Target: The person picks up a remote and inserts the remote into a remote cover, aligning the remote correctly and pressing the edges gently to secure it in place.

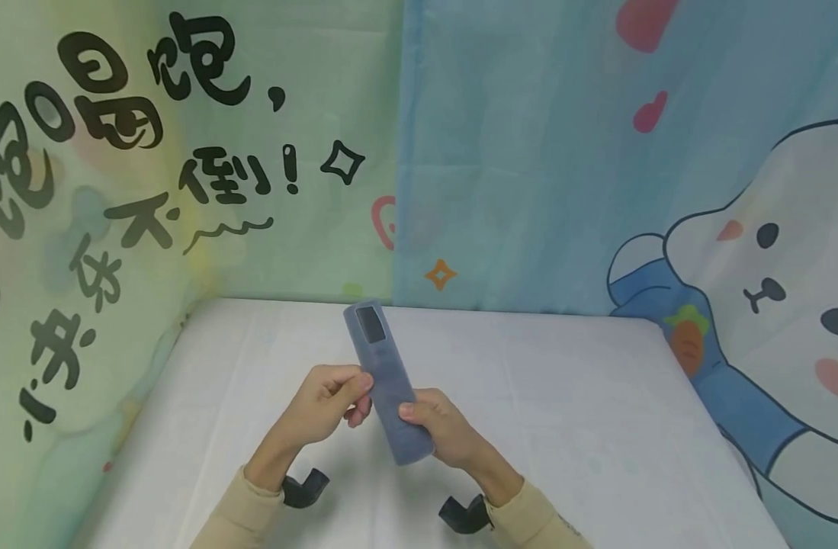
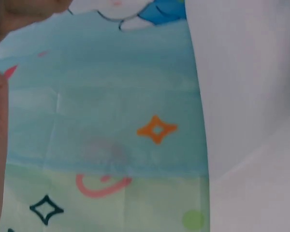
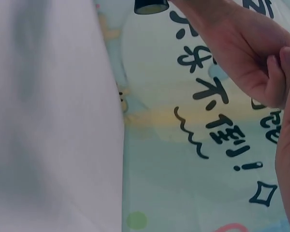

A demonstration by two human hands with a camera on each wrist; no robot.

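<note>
A long, slim remote control in a blue-grey cover (image 1: 390, 381), with a dark rectangular window near its far end, is held tilted above the white table in the head view. My left hand (image 1: 332, 400) pinches its left edge around mid-length, thumb uppermost. From the right, my right hand (image 1: 441, 427) grips the lower part, its thumb lying across the top face. In the right wrist view the left hand (image 3: 251, 55) appears at the upper right with curled fingers, and part of the right hand (image 3: 287, 154) shows at the edge. The remote's underside is hidden.
A white cloth covers the table (image 1: 563, 412). Behind it hangs a printed backdrop (image 1: 501, 168) with dark lettering, hearts and a cartoon animal. Black curved mounts, one at the left wrist (image 1: 305, 488) and one at the right wrist (image 1: 465, 515), stick inward from the sleeves.
</note>
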